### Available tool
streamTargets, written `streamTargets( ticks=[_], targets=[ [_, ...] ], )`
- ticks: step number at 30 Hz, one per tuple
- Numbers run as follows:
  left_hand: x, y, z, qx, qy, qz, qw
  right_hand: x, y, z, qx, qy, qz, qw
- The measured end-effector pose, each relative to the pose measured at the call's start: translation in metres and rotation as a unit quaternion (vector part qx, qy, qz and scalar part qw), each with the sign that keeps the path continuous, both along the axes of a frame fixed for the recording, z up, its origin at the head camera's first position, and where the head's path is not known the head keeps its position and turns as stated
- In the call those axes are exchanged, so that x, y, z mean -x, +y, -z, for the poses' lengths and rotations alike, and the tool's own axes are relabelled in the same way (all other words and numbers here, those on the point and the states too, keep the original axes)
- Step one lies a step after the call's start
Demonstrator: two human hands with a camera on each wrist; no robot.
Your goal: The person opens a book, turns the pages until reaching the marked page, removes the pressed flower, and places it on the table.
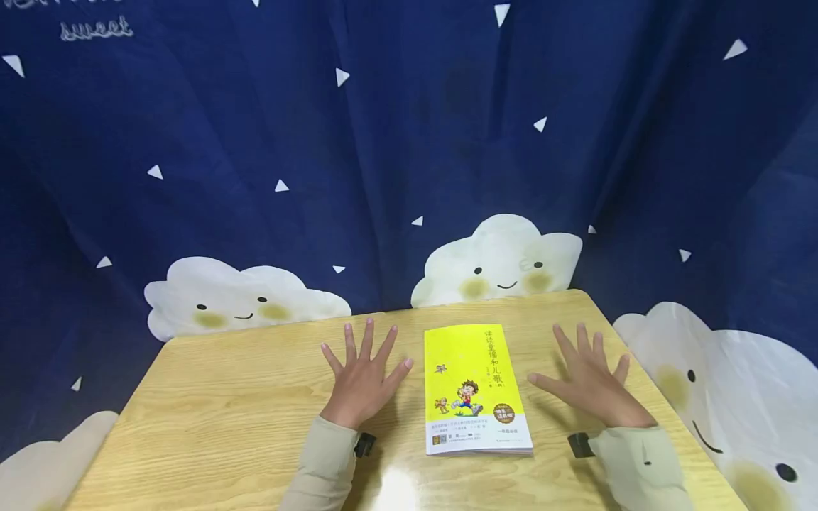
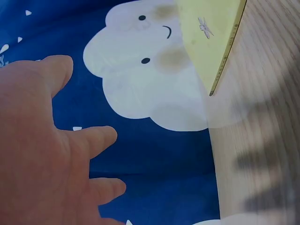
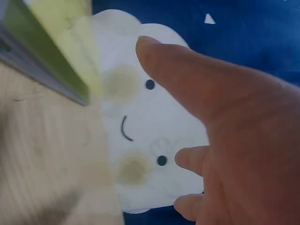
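A thin yellow paperback book [image 1: 473, 376] lies closed on the wooden table, its cover showing a cartoon running child and a white band along the bottom. To its left my left hand [image 1: 361, 383] is spread, palm down and apart from the book. My right hand [image 1: 594, 380] is on the other side, fingers splayed and also apart from it. In the left wrist view the left hand [image 2: 42, 140] shows extended fingers with the book's corner [image 2: 211, 42] beyond. The right wrist view has the right hand [image 3: 243, 122] near the book's edge [image 3: 51, 56]. Neither hand holds anything.
The light wooden table [image 1: 224, 411] has its far edge against a dark blue curtain [image 1: 383, 142] printed with white triangles and smiling clouds [image 1: 505, 259]. Another part of the curtain with a cloud [image 1: 722, 397] runs along the table's right side. Dark bands circle both wrists.
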State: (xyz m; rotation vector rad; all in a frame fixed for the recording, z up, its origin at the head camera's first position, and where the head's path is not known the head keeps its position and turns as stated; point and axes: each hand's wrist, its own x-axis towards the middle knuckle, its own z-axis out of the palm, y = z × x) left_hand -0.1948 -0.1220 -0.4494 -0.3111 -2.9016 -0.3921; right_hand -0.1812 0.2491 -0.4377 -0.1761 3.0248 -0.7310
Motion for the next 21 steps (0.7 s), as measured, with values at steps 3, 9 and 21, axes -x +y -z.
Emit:
streamTargets(
  ticks=[3, 9, 21],
  targets=[
    [0.001, 0.000, 0.002, -0.001, 0.000, 0.005, 1.0000, 0.003, -0.001, 0.007, -0.001, -0.014, -0.004, 1.000],
    [0.003, -0.001, -0.002, 0.003, 0.002, 0.005, 1.0000, 0.008, -0.005, 0.020, 0.002, -0.036, -0.016, 0.999],
    [0.000, 0.002, 0.001, 0.015, -0.018, 0.000, 0.9997, 0.007, -0.009, 0.025, 0.009, -0.087, -0.033, 0.996]
  ],
)
